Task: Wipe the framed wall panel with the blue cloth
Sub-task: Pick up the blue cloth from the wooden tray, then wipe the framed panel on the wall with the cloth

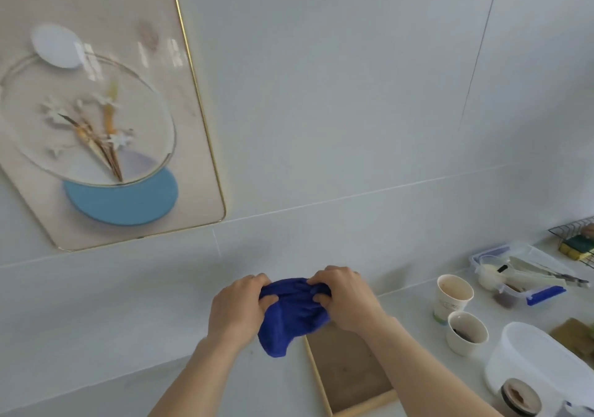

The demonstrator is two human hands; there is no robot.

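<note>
The framed wall panel [193,127] hangs on the white tiled wall at the upper left; it has a thin gold frame, a beige ground, a blue disc and dried flowers under a clear round cover. The blue cloth [291,315] is bunched up in front of me above the counter, low in the middle of the view. My left hand [236,309] grips its left side and my right hand [345,297] grips its right side. Both hands are well below and to the right of the panel.
A wooden tray [350,371] lies on the counter under my right forearm. To the right stand two paper cups [453,297], a clear lidded box [520,272] with utensils, a white tub [533,358], a small jar [520,397] and a wire rack [575,239] with sponges.
</note>
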